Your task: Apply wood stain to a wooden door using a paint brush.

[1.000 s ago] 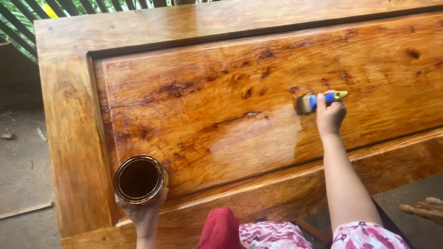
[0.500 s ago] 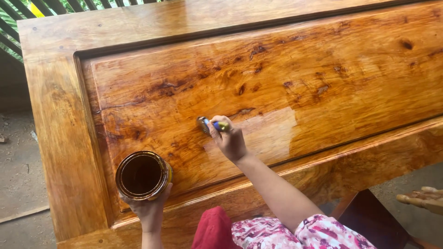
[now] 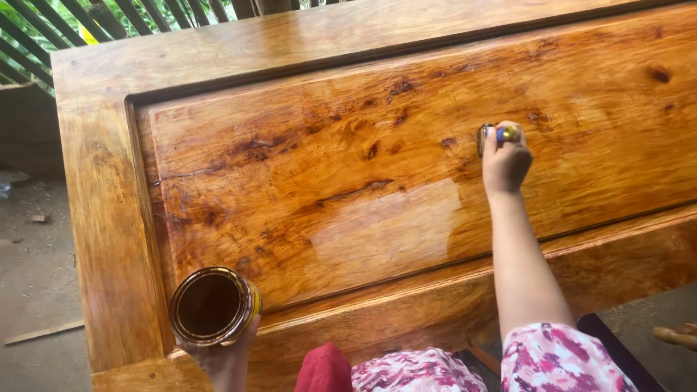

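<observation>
Brush (image 3: 488,136) in right hand (image 3: 505,161) on glossy wooden panel (image 3: 348,189), can (image 3: 213,305) in left hand (image 3: 226,357)

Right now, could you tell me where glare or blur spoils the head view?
Head view: a pale glare patch on the wet wooden panel washes out the grain; the right hand and brush look slightly soft; the can in the left hand stays sharp.

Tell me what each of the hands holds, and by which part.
The right hand grips a paintbrush by its handle. The left hand holds an open tin from below.
</observation>
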